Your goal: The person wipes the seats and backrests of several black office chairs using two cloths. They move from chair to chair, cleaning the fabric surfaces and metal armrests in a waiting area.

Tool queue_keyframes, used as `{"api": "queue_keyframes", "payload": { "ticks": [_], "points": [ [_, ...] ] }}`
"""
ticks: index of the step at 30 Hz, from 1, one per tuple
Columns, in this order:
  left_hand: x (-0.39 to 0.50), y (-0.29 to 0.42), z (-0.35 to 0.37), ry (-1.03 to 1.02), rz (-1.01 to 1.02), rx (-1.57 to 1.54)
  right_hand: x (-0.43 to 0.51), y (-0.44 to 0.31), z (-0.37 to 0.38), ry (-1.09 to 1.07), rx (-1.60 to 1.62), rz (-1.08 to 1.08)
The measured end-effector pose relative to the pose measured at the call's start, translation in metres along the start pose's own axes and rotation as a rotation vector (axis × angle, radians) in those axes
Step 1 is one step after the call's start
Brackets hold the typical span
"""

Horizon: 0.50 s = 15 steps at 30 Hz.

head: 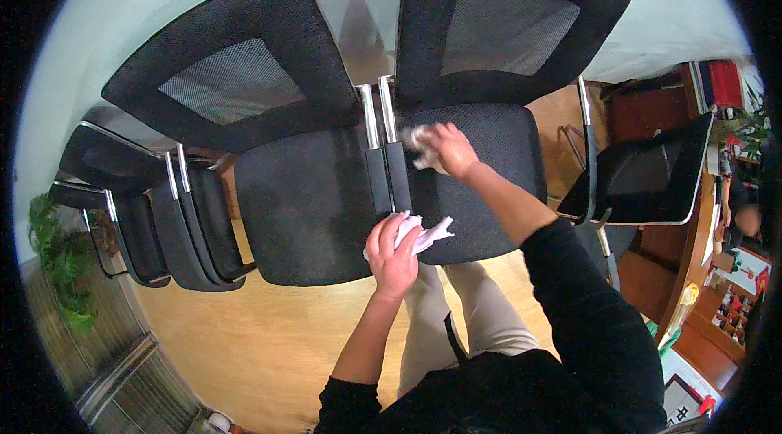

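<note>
Two black mesh-backed chairs stand side by side before me, the left chair seat (pixel 305 208) and the right chair seat (pixel 482 195). Between them run two padded armrests (pixel 388 174) on chrome supports. My left hand (pixel 391 253) grips a pale pink cloth (pixel 421 238) at the front ends of these armrests, its loose corner over the right seat. My right hand (pixel 446 147) is closed around a crumpled white cloth (pixel 421 143) beside the right chair's inner armrest, above the rear of its seat. Motion blurs this cloth, so contact with the chair is unclear.
More black chairs (pixel 201 226) line up at the left, near a green plant (pixel 58 257). On the right stand another black chair (pixel 647 171) and a wooden desk (pixel 690 263), with a person (pixel 739 208) beyond. A pale wall (pixel 678 24) rises behind the chairs.
</note>
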<state>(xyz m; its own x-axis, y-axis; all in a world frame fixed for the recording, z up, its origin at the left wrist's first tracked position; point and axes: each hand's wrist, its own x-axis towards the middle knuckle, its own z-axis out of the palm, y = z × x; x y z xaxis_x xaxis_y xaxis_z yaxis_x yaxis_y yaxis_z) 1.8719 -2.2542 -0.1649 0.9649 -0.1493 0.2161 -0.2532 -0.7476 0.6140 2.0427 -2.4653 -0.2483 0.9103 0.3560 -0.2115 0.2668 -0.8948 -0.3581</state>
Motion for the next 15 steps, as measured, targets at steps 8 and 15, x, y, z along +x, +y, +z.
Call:
{"api": "queue_keyframes", "payload": {
  "ticks": [8,15],
  "points": [
    [0.031,-0.007,0.002,0.023,0.068,-0.05,0.07,0.02,-0.167,0.986,0.018,-0.164],
    [0.066,0.015,0.015,0.007,0.169,-0.066,0.081,-0.011,-0.113,0.825,0.233,0.026]
  ]
}}
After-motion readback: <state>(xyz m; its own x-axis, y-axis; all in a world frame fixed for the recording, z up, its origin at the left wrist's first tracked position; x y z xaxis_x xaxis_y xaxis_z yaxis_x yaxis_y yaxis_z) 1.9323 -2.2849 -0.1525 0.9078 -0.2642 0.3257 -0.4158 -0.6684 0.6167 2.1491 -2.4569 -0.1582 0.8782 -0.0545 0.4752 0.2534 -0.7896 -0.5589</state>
